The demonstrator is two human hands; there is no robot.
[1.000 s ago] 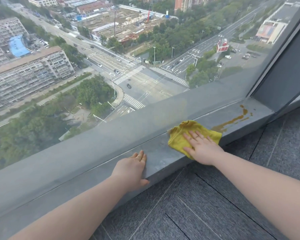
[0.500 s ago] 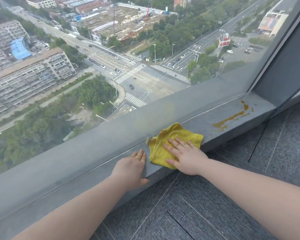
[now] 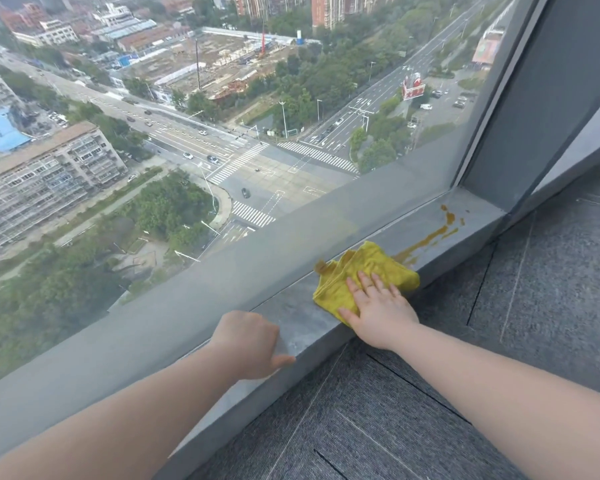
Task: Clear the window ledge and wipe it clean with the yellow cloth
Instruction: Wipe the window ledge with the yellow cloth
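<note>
Yellow cloth [image 3: 368, 268] touches the brown spill [image 3: 433, 237] on the window ledge [image 3: 298, 320], pressed under a flat right hand [image 3: 381, 313]; left hand [image 3: 248, 341] rests curled, empty.

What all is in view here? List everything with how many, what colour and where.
yellow cloth: one, yellow, crumpled on the ledge beside the stain's near end
stain: one streak with spots, brown-orange, on the ledge right of the cloth, towards the corner
window ledge: one, grey, along the foot of the glass
window glass: one pane, clear, behind the ledge
window frame: one post, dark grey, right corner
carpet: tiles, dark grey, floor below the ledge
left hand: one, rests on the ledge left of the cloth
right hand: one, fingers flat on the cloth
</note>
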